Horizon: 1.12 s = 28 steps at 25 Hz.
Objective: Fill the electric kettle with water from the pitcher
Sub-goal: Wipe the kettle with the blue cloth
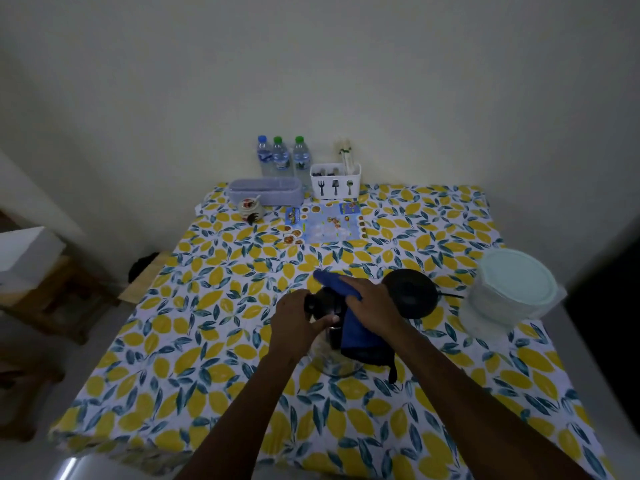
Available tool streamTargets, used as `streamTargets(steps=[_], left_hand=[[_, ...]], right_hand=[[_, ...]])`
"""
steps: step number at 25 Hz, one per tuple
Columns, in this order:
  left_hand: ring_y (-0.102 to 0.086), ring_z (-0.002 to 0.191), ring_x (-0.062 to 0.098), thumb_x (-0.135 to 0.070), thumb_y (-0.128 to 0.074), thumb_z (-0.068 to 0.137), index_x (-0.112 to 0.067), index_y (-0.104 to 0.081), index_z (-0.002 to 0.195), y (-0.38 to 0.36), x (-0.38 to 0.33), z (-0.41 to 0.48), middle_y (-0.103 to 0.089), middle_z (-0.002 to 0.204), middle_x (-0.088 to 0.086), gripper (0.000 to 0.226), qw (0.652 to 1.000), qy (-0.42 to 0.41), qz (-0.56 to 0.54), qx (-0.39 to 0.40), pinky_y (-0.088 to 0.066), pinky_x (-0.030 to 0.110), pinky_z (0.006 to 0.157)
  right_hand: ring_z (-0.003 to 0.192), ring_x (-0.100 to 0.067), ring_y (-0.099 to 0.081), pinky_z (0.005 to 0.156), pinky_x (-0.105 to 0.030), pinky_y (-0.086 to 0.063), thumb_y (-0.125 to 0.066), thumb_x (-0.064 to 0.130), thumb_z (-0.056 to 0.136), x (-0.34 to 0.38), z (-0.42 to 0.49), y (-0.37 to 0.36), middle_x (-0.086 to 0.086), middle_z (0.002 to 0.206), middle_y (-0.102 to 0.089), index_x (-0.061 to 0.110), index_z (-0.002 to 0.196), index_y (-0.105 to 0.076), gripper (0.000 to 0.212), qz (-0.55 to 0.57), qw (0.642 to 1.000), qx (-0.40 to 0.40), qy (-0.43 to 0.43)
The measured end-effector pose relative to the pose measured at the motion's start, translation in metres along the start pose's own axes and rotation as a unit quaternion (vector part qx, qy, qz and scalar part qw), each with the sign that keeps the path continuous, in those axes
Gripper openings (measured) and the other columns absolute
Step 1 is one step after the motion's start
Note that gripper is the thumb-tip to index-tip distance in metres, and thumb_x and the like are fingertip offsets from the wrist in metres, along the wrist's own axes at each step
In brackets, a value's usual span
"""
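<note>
The electric kettle, glass-bodied with a black top, stands in the middle of the lemon-print table. My left hand grips its black lid from the left. A blue cloth is draped over the kettle's right side, and my right hand rests on it, fingers curled over the cloth. The kettle's round black base lies just behind to the right, its cord trailing right. The pitcher, translucent with a pale green lid, stands at the right edge, apart from both hands.
At the back by the wall stand three water bottles, a white cutlery caddy, a lavender oblong box and a small jar. A printed leaflet lies behind the kettle. Wooden stools stand left of the table.
</note>
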<state>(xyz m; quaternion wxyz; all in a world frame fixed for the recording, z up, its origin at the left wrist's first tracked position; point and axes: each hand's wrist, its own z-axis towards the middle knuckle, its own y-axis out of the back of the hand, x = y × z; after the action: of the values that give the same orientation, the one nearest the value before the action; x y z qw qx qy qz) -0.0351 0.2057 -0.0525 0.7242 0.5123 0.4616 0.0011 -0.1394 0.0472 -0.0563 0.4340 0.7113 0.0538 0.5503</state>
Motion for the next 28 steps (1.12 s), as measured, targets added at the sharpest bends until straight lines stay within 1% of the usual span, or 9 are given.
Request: streamTargets(steps=[2, 6, 10, 15, 18, 20, 22, 25, 28], left_hand=[[-0.058, 0.083, 0.031, -0.055, -0.075, 0.072, -0.007, -0.06, 0.09, 0.0, 0.001, 0.001, -0.061, 0.086, 0.014, 0.054, 0.999, 0.005, -0.031, -0.008, -0.05, 0.052, 0.077], [-0.059, 0.081, 0.029, -0.051, -0.08, 0.069, -0.009, -0.059, 0.087, -0.004, 0.005, 0.0, -0.061, 0.084, 0.012, 0.05, 0.997, 0.002, -0.081, -0.018, -0.051, 0.052, 0.075], [-0.065, 0.089, 0.024, -0.034, -0.086, 0.07, -0.011, -0.065, 0.1, -0.001, 0.013, 0.002, -0.068, 0.094, 0.01, 0.044, 0.99, -0.026, -0.136, 0.008, -0.054, 0.047, 0.081], [-0.068, 0.085, 0.014, -0.024, -0.086, 0.071, -0.012, -0.068, 0.098, 0.007, 0.02, 0.007, -0.073, 0.091, 0.007, 0.034, 0.986, -0.051, -0.155, 0.031, -0.055, 0.027, 0.077], [-0.062, 0.079, 0.028, -0.02, -0.084, 0.074, -0.008, -0.061, 0.089, 0.006, 0.019, 0.006, -0.066, 0.088, 0.02, 0.03, 0.991, -0.038, -0.124, 0.009, -0.047, 0.029, 0.067], [-0.057, 0.075, 0.027, -0.018, -0.083, 0.075, -0.011, -0.056, 0.087, 0.007, 0.016, 0.006, -0.063, 0.089, 0.026, 0.031, 0.993, -0.03, -0.11, 0.012, -0.042, 0.029, 0.065], [-0.059, 0.078, 0.029, -0.028, -0.083, 0.073, -0.004, -0.06, 0.091, 0.011, 0.013, 0.006, -0.064, 0.092, 0.026, 0.038, 0.993, -0.017, -0.111, 0.044, -0.048, 0.04, 0.07], [-0.06, 0.104, 0.032, -0.046, -0.08, 0.071, 0.0, -0.058, 0.116, 0.017, 0.006, 0.008, -0.062, 0.113, 0.021, 0.068, 0.993, -0.011, -0.08, 0.086, -0.051, 0.05, 0.09], [-0.059, 0.088, 0.032, -0.068, -0.064, 0.065, 0.0, -0.061, 0.095, 0.018, 0.0, 0.01, -0.062, 0.093, 0.02, 0.075, 0.994, -0.033, -0.033, 0.098, -0.05, 0.053, 0.082]], right_hand=[[0.13, -0.036, -0.042, 0.1, -0.054, -0.041, -0.045, 0.017, 0.095, 0.001, 0.002, -0.005, -0.008, 0.152, -0.038, 0.029, 0.144, -0.038, 0.05, -0.054, 0.998, 0.029, 0.009], [0.109, -0.04, -0.044, 0.082, -0.049, -0.048, -0.048, 0.017, 0.088, -0.01, -0.032, -0.007, -0.005, 0.151, -0.04, 0.037, 0.139, -0.044, 0.056, -0.183, 0.978, -0.029, 0.094], [0.105, -0.033, -0.043, 0.08, -0.04, -0.045, -0.045, 0.017, 0.091, 0.0, -0.026, -0.004, 0.0, 0.149, -0.043, 0.037, 0.136, -0.049, 0.049, -0.227, 0.967, -0.03, 0.111], [0.106, -0.033, -0.041, 0.082, -0.043, -0.043, -0.044, 0.013, 0.091, 0.015, -0.005, -0.006, 0.001, 0.149, -0.045, 0.033, 0.13, -0.057, 0.045, -0.205, 0.972, -0.013, 0.111], [0.097, -0.036, -0.049, 0.082, -0.044, -0.048, -0.051, 0.009, 0.082, 0.0, -0.031, -0.012, -0.003, 0.143, -0.053, 0.031, 0.122, -0.065, 0.048, -0.177, 0.966, -0.053, 0.178], [0.092, -0.035, -0.051, 0.078, -0.043, -0.048, -0.052, 0.009, 0.078, -0.008, -0.041, -0.015, -0.004, 0.138, -0.057, 0.029, 0.118, -0.067, 0.047, -0.166, 0.962, -0.077, 0.2], [0.098, -0.035, -0.05, 0.084, -0.045, -0.046, -0.048, 0.012, 0.082, -0.007, -0.033, -0.017, -0.005, 0.138, -0.057, 0.028, 0.119, -0.067, 0.045, -0.127, 0.979, -0.085, 0.138], [0.112, -0.033, -0.053, 0.1, -0.047, -0.038, -0.044, 0.014, 0.092, 0.0, 0.006, -0.001, -0.009, 0.137, -0.057, 0.024, 0.124, -0.062, 0.039, -0.042, 0.999, -0.026, -0.009], [0.099, -0.032, -0.06, 0.084, -0.042, -0.046, -0.039, 0.017, 0.098, 0.0, 0.041, 0.018, -0.018, 0.127, -0.06, 0.014, 0.124, -0.061, 0.034, -0.017, 0.987, 0.124, -0.097]])
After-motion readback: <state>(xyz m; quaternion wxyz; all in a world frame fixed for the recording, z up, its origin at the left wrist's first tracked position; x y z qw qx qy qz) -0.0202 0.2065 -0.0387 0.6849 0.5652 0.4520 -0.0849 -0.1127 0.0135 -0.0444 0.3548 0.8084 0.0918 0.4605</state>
